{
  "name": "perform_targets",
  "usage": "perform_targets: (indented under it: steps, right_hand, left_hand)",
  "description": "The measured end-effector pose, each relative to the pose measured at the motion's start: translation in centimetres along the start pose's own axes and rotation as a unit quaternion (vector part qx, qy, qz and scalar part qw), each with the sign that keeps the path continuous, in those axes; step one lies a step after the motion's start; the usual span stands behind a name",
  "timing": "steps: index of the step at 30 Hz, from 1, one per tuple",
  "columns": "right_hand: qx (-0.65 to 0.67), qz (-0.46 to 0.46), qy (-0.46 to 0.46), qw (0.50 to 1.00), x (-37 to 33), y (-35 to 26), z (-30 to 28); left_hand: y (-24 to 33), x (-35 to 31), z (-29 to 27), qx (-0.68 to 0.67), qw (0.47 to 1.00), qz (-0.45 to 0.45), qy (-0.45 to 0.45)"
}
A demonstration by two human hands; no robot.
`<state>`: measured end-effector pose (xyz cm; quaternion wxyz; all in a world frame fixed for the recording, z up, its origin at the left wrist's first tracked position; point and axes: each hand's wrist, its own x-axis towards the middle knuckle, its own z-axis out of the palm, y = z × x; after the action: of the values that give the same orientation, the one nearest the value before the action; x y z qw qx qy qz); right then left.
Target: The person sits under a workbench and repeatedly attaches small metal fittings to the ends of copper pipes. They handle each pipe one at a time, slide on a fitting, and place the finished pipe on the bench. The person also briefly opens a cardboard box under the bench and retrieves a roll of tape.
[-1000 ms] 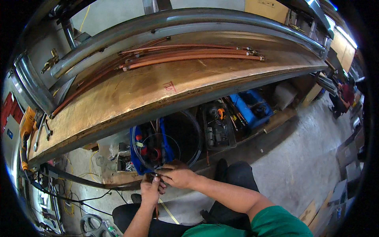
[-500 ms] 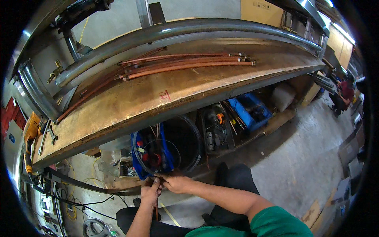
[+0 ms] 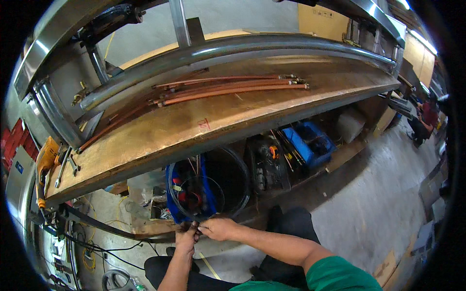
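A large loose coil of thin grey wire (image 3: 249, 186) hangs in front of the lower shelf, its loops reaching down to my hands. My left hand (image 3: 186, 236) is closed at the coil's bottom, fingertips pinched together and darkened with dirt. Beside it, almost touching, my right hand (image 3: 217, 228) is also closed at the lowest part of the loops. The exact spot gripped is hidden by the fingers. Behind the coil stands a blue bin (image 3: 209, 196) with red and dark items in it.
Copper-coloured tubes (image 3: 233, 90) with end fittings lie on the wooden bench (image 3: 160, 123). A yellow power drill (image 3: 46, 162) and wrenches (image 3: 62, 167) are at its left end. A dark tray (image 3: 266, 180) and another blue bin (image 3: 310, 145) sit below. A person (image 3: 424, 121) crouches far right.
The view has tilted and shifted slightly, so the bench appears lower. My hands stay together at the coil's bottom, with the right fingers drawn closer to the left fingertips.
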<state>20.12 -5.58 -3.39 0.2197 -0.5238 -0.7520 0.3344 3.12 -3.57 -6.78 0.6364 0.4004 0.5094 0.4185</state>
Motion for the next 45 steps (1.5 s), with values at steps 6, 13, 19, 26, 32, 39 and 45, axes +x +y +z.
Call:
perform_targets:
  steps: [6,13,19,26,32,39,45]
  right_hand:
    - [0.078,-0.29,-0.165,0.939,-4.3,-5.5,4.5]
    - [0.004,-0.239,0.165,0.957,-4.2,-5.9,-6.8]
    - [-0.192,-0.435,0.352,0.806,-4.1,-17.0,-19.1]
    - [-0.242,-0.305,0.377,0.841,0.7,-18.9,-22.3]
    - [-0.171,-0.336,0.493,0.784,-1.2,-16.9,-21.2]
    - [0.24,-0.298,0.181,0.906,-5.2,-11.6,-13.6]
    - [0.292,-0.248,-0.25,0.889,-5.4,-9.9,-5.7]
  left_hand:
    - [-5.0,9.3,-12.0,-0.019,0.978,0.002,0.209]
    - [-6.5,5.8,-5.6,0.221,0.955,0.152,0.127]
    - [1.6,-1.4,-2.6,0.392,0.903,0.173,0.019]
    - [9.9,-8.3,0.4,0.271,0.892,0.36,0.025]
    - [25.2,-15.9,4.7,0.363,0.736,0.548,-0.162]
    - [33.3,-15.3,6.8,-0.039,0.907,0.367,-0.2]
    - [33.3,-10.0,7.6,-0.225,0.912,0.289,-0.187]
